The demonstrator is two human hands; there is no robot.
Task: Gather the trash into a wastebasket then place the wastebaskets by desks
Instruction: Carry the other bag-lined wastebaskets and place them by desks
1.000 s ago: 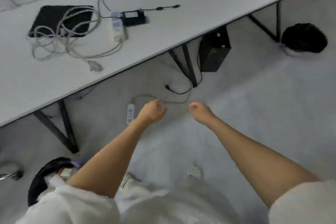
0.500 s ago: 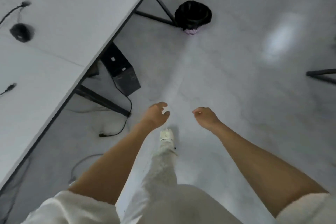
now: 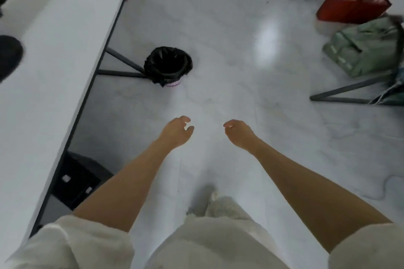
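Closer now, the wastebasket (image 3: 168, 65) with its black liner stands on the floor touching the white desk's (image 3: 54, 61) leg. Left hand (image 3: 177, 132) and right hand (image 3: 239, 134) hang out front, fingers loosely curled, holding nothing.

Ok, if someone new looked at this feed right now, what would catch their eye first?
Probably the wastebasket with its black liner, standing on the pale floor beside the white desk's dark leg. Next, the left hand and right hand held out in front, fingers loosely curled, holding nothing. Then the red bag and green bag at far right.
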